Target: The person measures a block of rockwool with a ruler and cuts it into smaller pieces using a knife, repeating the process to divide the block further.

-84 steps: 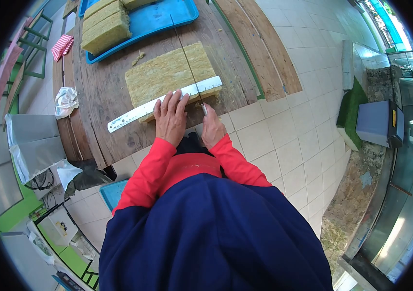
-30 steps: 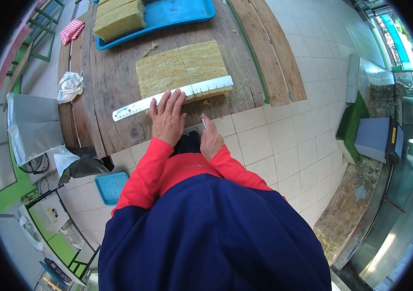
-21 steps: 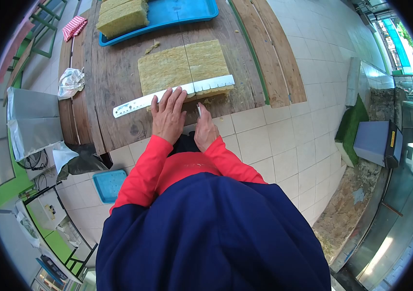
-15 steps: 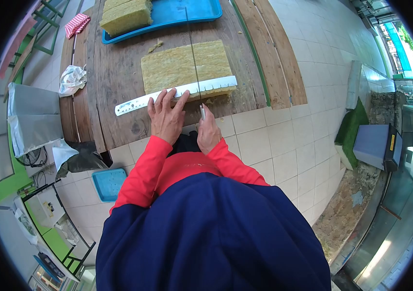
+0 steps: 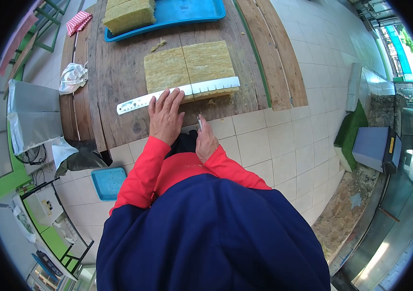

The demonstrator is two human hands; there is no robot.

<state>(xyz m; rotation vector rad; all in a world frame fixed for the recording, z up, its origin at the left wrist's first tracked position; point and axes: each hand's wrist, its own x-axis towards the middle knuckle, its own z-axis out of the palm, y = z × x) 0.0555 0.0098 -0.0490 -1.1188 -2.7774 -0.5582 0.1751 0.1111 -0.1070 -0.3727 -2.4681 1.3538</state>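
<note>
A yellowish fibrous slab, like mineral wool, lies on the wooden table with a straight dark line running across it from back to front. Over its near edge rests a white ruler. My left hand presses on the ruler with its fingers laid flat, just left of the line. Close to my body, beyond the table's front edge, my right hand is closed around the pale handle of a thin knife. The knife's long blade cannot be made out now.
At the back of the wooden table stands a blue tray holding thick yellowish blocks. Crumpled white plastic and a red-striped cloth lie at the left. Another blue tray is on the tiled floor.
My right hand has drawn back slightly towards my body. The long thin blade that stretched across the slab and ruler no longer shows there. My left hand stays on the ruler.
</note>
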